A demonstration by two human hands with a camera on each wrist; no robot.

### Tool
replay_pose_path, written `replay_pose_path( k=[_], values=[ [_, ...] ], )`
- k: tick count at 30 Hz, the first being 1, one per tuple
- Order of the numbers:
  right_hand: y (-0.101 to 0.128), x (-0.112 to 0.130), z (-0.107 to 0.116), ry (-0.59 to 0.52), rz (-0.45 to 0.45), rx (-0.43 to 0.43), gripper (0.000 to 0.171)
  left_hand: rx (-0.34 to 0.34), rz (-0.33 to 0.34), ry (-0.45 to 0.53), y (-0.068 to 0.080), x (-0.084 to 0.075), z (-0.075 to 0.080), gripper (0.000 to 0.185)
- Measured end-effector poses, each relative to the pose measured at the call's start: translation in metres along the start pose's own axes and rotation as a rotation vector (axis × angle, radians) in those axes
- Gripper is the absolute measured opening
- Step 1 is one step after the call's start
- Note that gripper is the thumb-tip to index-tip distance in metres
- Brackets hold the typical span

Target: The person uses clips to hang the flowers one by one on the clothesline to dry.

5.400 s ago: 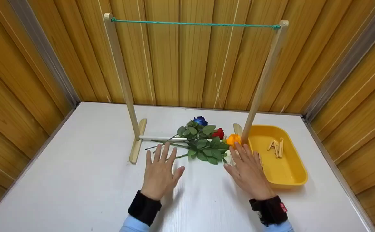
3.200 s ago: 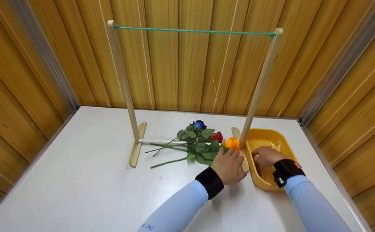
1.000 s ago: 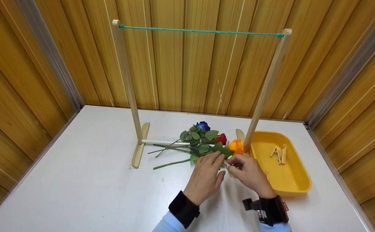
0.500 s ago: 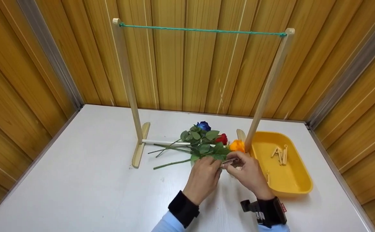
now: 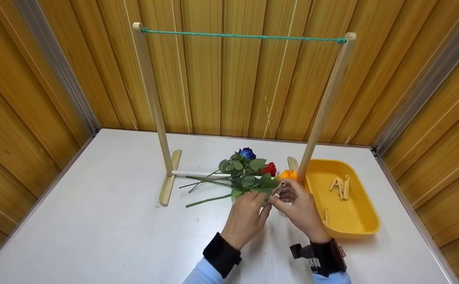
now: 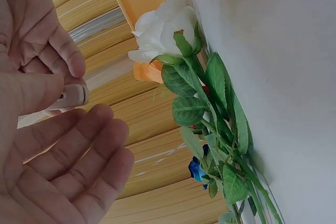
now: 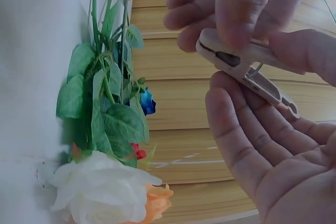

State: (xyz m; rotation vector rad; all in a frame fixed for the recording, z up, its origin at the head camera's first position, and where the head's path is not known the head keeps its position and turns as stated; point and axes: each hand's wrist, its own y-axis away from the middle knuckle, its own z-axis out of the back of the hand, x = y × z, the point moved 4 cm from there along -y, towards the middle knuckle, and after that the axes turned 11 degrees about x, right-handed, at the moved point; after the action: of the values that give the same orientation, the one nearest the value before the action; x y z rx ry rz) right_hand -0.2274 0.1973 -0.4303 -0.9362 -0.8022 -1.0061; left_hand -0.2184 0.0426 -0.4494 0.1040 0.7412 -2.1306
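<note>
The right hand pinches a wooden clothespin just above the desk, beside the roses. The left hand is open next to it, fingers relaxed. The yellow tray sits close on the right; the left side has lots of room. The clothespin now tips up more than before

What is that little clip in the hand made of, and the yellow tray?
The clothespin pinched by the right hand looks like pale, unpainted wood with a metal wire spring, matte and grainy. The yellow tray seems to be plastic: smooth, evenly coloured, with rounded moulded corners and a slight sheen.
</note>
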Motion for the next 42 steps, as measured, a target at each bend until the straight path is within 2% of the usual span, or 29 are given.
replay_pose_path(
  k=[3, 11, 20, 23, 34, 38, 42],
  values=[
    [0.000, 0.000, 0.002, 0.025, 0.001, -0.008, 0.044, 0.010, 0.036, -0.009, 0.001, 0.009, 0.001, 0.017],
    [0.001, 0.000, 0.009, 0.057, -0.005, -0.022, 0.040, -0.064, 0.108, -0.097, -0.003, 0.048, 0.012, 0.011],
    [0.000, 0.002, 0.012, 0.044, 0.009, -0.034, 0.038, -0.101, 0.314, -0.244, -0.012, 0.094, 0.013, 0.005],
    [0.001, 0.002, 0.012, 0.043, 0.012, -0.038, 0.038, -0.091, 0.369, -0.249, -0.015, 0.105, 0.010, 0.003],
    [0.001, -0.001, 0.012, 0.056, 0.000, -0.032, 0.038, -0.051, 0.552, -0.141, -0.015, 0.126, 0.000, 0.004],
    [0.001, -0.003, 0.012, 0.066, -0.011, -0.034, 0.037, -0.055, 0.570, -0.140, -0.017, 0.130, -0.003, 0.005],
    [0.001, -0.003, 0.013, 0.070, -0.016, -0.034, 0.037, -0.074, 0.564, -0.181, -0.020, 0.133, -0.003, 0.011]
  ],
)
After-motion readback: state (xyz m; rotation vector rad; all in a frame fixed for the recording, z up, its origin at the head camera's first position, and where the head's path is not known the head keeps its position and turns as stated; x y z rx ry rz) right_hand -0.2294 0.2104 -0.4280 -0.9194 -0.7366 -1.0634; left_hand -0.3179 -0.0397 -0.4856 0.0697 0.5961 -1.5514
